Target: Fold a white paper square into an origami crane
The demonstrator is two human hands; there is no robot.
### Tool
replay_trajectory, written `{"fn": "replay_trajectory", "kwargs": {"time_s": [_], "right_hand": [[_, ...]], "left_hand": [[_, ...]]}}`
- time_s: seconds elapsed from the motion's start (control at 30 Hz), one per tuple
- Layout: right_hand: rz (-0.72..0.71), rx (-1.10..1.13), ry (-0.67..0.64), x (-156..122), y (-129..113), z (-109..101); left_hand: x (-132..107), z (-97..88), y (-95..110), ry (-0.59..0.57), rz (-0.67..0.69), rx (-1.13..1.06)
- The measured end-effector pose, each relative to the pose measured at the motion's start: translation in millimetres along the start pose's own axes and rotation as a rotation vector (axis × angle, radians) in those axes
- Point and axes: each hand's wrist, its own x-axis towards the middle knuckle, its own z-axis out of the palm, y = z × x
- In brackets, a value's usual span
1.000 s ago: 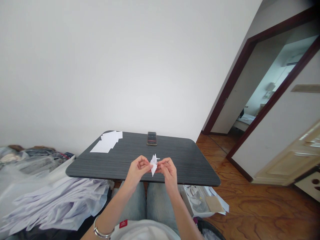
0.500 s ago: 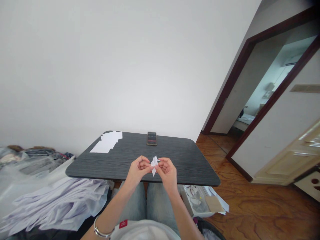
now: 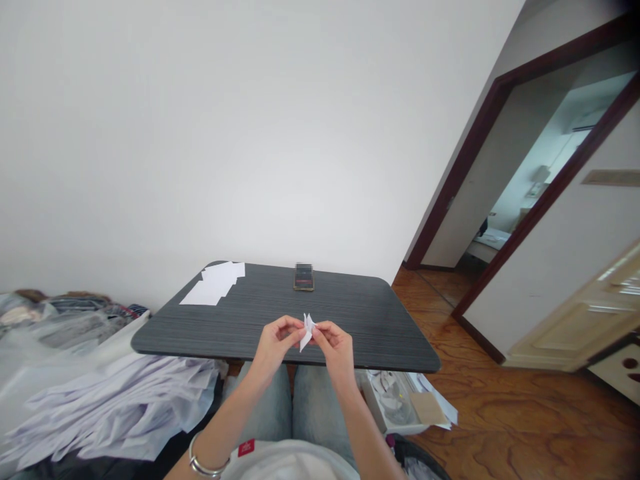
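Note:
A small piece of folded white paper (image 3: 306, 335) with pointed tips is held up between my two hands, above the front edge of the dark table (image 3: 240, 327). My left hand (image 3: 278, 335) pinches its left side between thumb and fingers. On the other side, my right hand (image 3: 334, 341) grips it with thumb and forefinger. The fingertips cover parts of the folds. White paper sheets (image 3: 213, 285) lie overlapping at the table's far left corner.
A dark rectangular object (image 3: 303, 277) sits at the table's back edge, near the white wall. Below the table on the right is a white box (image 3: 395, 400) with wrapped items. Plastic-covered cloth (image 3: 115, 407) is heaped on the left. A doorway (image 3: 480, 200) stands at right.
The folded paper has turned in my fingers, and its lower point now leans left. My right hand has shifted slightly down, with its fingers closer to the paper.

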Motion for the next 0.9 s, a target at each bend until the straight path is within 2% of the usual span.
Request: {"fn": "replay_trajectory", "kwargs": {"time_s": [0.13,0.23,0.43,0.7,0.9], "right_hand": [[-0.042,-0.042,0.029,1.4,1.8,-0.7],[-0.074,-0.071,0.032,1.7,1.1,-0.9],[-0.069,-0.109,-0.009,-0.4,-1.4,0.1],[-0.057,-0.151,0.124,4.2,9.9,-4.3],[-0.089,-0.220,0.068,3.0,7.1,-3.0]], "left_hand": [[-3.4,1.4,4.3,0.081,0.201,0.273],[-5.6,2.7,9.3,0.092,0.258,0.391],[-4.5,3.0,8.4,0.068,0.177,0.299],[-6.1,6.7,3.4,0.039,0.103,0.128],[-5.1,5.4,5.8,0.048,0.133,0.202]]}}
